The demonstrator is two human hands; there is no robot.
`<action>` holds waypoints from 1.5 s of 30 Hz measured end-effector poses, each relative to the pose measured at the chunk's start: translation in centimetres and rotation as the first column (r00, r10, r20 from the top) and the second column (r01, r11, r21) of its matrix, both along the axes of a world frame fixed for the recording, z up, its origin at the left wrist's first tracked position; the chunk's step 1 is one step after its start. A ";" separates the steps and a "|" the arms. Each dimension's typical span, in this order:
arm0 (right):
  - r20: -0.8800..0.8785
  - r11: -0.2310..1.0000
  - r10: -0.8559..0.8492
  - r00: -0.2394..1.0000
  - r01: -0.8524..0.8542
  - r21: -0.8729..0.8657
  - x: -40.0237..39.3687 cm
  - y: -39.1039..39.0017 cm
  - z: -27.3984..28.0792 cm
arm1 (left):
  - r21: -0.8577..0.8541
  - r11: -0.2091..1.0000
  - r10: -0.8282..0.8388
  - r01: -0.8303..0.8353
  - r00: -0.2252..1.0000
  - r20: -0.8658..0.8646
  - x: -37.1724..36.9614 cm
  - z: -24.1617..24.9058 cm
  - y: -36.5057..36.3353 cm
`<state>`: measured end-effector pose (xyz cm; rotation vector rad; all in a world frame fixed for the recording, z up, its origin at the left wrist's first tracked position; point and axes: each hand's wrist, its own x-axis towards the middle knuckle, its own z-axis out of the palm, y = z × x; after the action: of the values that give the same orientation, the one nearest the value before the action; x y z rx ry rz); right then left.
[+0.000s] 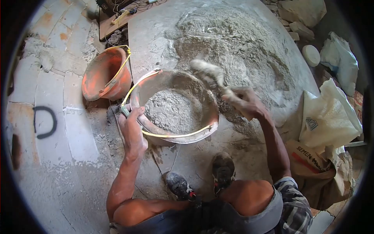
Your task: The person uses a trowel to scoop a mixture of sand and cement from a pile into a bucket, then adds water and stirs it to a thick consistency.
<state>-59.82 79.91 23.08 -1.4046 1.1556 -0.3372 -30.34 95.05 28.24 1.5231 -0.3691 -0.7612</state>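
A mortar-smeared orange bucket with a yellow handle stands upright in front of me, partly filled with grey mortar. My left hand is closed on the bucket's near left rim, its thumb over the edge beside the handle's grip. My right hand is wrapped round the handle of a trowel. The trowel is coated in mortar and slightly blurred, over the bucket's far right rim. Behind it spreads a large heap of wet mortar.
An orange bucket lies tilted at the left. White sacks and a brown cement bag are at the right, near a round white lid. A board with cables lies at the back. My shoes are just below the bucket.
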 end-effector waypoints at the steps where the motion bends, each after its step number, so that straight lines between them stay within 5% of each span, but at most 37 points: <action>1: -0.069 0.974 0.197 0.978 -0.203 -0.099 1.3 0.0 0.2 | 0.002 1.000 0.007 -0.007 1.000 -0.012 -0.1 0.1 0.0; 2: -0.157 0.899 0.375 0.914 -0.399 -0.179 2.4 0.2 0.4 | 0.005 1.000 0.011 -0.011 1.000 -0.026 -0.3 0.2 -0.1; 3: -0.157 0.901 0.371 0.915 -0.396 -0.176 3.4 0.6 0.2 | 0.008 1.000 0.007 -0.007 1.000 -0.027 -0.4 0.2 -0.2; 5: 0.011 0.723 0.594 0.804 -0.528 -0.445 5.2 1.6 -0.2 | -0.009 0.999 0.041 -0.041 0.999 -0.007 -0.5 0.2 -0.2; 6: -0.182 0.568 0.585 0.790 -0.560 -0.603 5.5 2.3 0.6 | -0.007 0.999 0.039 -0.039 0.999 -0.008 -0.2 0.0 -0.1; 9: -0.378 0.539 0.540 0.752 -0.654 -0.531 4.5 3.3 3.0 | 0.007 1.000 0.006 -0.005 0.999 -0.042 0.9 -0.6 0.8; 12: -0.146 0.870 0.209 0.967 -0.251 -0.424 -0.6 2.6 2.6 | 0.012 0.995 0.101 -0.101 0.993 -0.059 0.2 0.1 1.0; 13: -0.290 0.943 -0.061 0.955 -0.040 -0.331 -2.6 2.7 1.2 | 0.010 0.995 0.102 -0.102 0.993 -0.066 0.3 0.1 1.2; 15: -0.292 0.802 -0.310 0.905 0.084 -0.591 -9.1 2.3 -3.9 | 0.011 0.997 0.081 -0.081 0.995 -0.059 0.7 -0.2 1.7; 17: -0.422 0.830 -0.529 0.736 0.344 -0.439 -14.8 3.9 -6.9 | -0.016 0.999 0.029 -0.030 0.998 -0.063 1.7 -0.9 2.2; 22: -0.177 0.676 -0.736 0.654 0.694 -0.248 -18.7 7.1 -12.1 | -0.010 1.000 0.016 -0.017 0.998 -0.066 1.3 -0.7 1.7; 29: -0.004 0.833 -0.553 0.833 0.553 0.029 -8.5 0.2 -13.7 | -0.004 0.999 0.035 -0.035 0.999 -0.041 0.6 -0.4 1.1; 31: 0.111 0.915 -0.397 0.911 0.384 0.123 -7.2 -2.0 -14.2 | -0.002 1.000 0.026 -0.026 0.999 -0.033 0.6 -0.5 1.2; 38: 0.217 0.840 -0.500 0.838 0.408 0.359 -6.6 -2.9 -12.5 | 0.012 1.000 0.011 -0.010 0.999 -0.042 1.1 -1.1 1.1; 45: 0.116 0.898 -0.394 0.912 0.355 0.259 -4.9 -0.8 -5.3 | -0.004 1.000 -0.007 0.006 1.000 -0.027 1.1 -1.1 0.9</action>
<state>-64.73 79.16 17.76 -0.9242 1.2812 -0.5623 -29.27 96.00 27.12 1.5070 -0.3554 -0.7850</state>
